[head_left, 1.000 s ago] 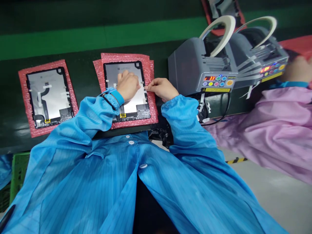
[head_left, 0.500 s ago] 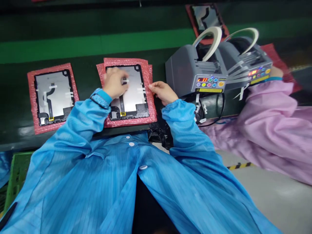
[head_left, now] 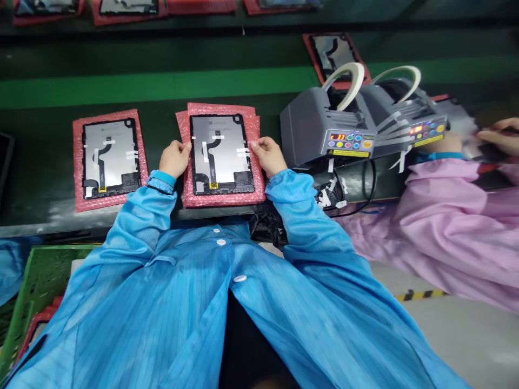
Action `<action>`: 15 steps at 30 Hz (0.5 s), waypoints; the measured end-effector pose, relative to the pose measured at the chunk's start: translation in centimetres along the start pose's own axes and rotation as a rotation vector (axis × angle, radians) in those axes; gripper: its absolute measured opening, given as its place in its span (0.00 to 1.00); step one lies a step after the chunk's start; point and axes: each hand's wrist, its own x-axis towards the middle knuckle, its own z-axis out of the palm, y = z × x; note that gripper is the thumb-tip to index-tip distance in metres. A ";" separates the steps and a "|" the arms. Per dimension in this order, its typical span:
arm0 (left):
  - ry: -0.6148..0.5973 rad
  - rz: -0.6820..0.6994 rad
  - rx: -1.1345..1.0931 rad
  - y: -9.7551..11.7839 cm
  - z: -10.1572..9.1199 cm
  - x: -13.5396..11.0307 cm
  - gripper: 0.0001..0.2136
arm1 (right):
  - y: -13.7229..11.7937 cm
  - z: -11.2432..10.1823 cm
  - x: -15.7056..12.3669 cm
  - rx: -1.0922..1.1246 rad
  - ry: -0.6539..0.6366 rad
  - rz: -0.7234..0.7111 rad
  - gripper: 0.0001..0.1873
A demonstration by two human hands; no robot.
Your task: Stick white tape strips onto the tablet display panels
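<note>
A tablet screen panel [head_left: 227, 146] lies back side up on pink bubble-wrap sheets [head_left: 227, 199] in front of me. White tape strips, a dark flex cable and a yellow-edged connector show on its back. My left hand [head_left: 175, 159] has its fingers closed at the left edge of the panel and wrap, the thumb at the rim. On the opposite side, my right hand [head_left: 269, 156] pinches the right edge of the bubble wrap, close beside the panel. A second screen panel [head_left: 117, 146] rests on its own pink wrap to the left, untouched.
Two grey tape dispensers [head_left: 324, 129] with white tape rolls stand at the right. A co-worker's pink sleeve [head_left: 441, 189] reaches in behind them. Further panels lie along the far shelf. A green crate [head_left: 44, 270] is at lower left, a black plastic bag [head_left: 267, 224] below the bench edge.
My left hand has left the panel's upper middle for its left edge. A white tape strip now shows left of the cable. My right hand stays at the right edge; the view has shifted.
</note>
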 end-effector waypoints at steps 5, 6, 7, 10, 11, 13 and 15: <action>-0.053 0.064 -0.003 0.0 0.7 0.4 0.10 | -1.9 0.0 0.0 -0.208 0.224 -0.132 0.15; -0.050 0.073 -0.002 0.1 0.8 0.4 0.10 | -2.3 0.0 0.0 -0.228 0.251 -0.145 0.14; -0.032 0.082 0.001 0.2 1.0 0.2 0.10 | -2.7 0.1 0.0 -0.232 0.262 -0.131 0.14; 0.055 0.111 0.018 0.4 1.1 -0.6 0.08 | -3.8 0.5 -0.1 -0.137 0.209 -0.037 0.18; 0.070 0.111 0.008 0.2 0.8 -0.9 0.08 | -4.2 0.8 -0.1 -0.078 0.166 -0.034 0.21; 0.087 0.078 -0.039 -0.6 -0.4 -1.4 0.10 | -5.1 2.3 0.3 0.033 0.063 -0.098 0.23; 0.127 0.000 -0.073 -2.4 -2.6 -1.7 0.12 | -6.5 5.2 1.1 0.077 -0.044 -0.207 0.21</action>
